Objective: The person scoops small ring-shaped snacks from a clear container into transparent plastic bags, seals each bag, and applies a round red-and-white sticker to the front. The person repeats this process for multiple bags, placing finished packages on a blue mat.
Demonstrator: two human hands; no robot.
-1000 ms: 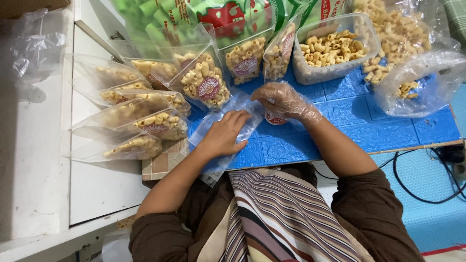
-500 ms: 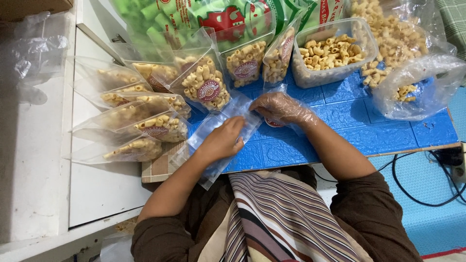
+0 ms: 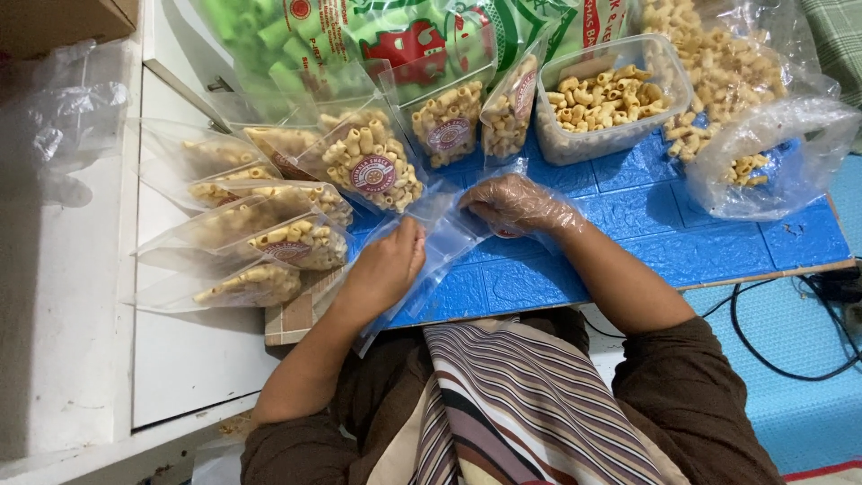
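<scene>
Two hands work one empty clear plastic pouch (image 3: pixel 431 260) lying near the front edge of the blue embossed tabletop (image 3: pixel 628 251): the bare left hand (image 3: pixel 386 265) pinches its lower part, and the right hand (image 3: pixel 512 205), in a thin clear glove, curls closed on its mouth. Opening goes best with the lower pinch steady and the mouth drawn apart gently, clear of the filled clear pouches of tan macaroni snacks (image 3: pixel 269 242) at the left edge.

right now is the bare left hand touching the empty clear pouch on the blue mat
Touching. The head view shows the left hand pressed on the empty clear pouch, fingers pinching its edge, while the gloved right hand grips the pouch's other end on the blue mat.
</scene>
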